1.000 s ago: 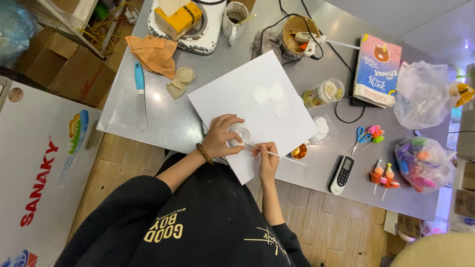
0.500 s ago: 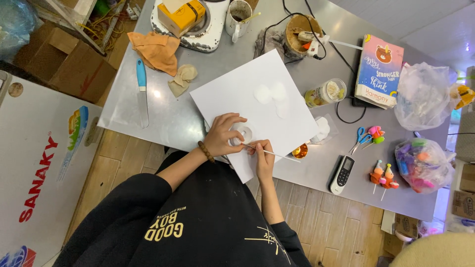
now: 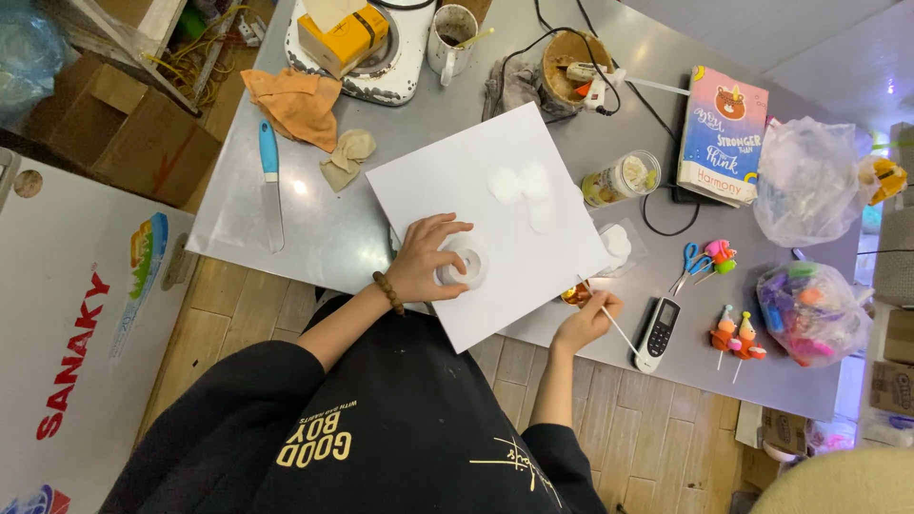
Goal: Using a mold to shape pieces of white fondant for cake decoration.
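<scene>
At frame centre the left hand (image 3: 428,262) pinches a light, probably squashy white disc (image 3: 465,267) by its rim, while the right hand (image 3: 583,322) grips a thin stick (image 3: 609,319).

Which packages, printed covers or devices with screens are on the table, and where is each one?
Yellow carton: far left, boxy, dark strap.
Book: far right, pink-and-blue cover with bear picture.
Jar: beside the white sheet, clear, yellowish label.
Remote control: near edge, right, white with small dark screen.
</scene>
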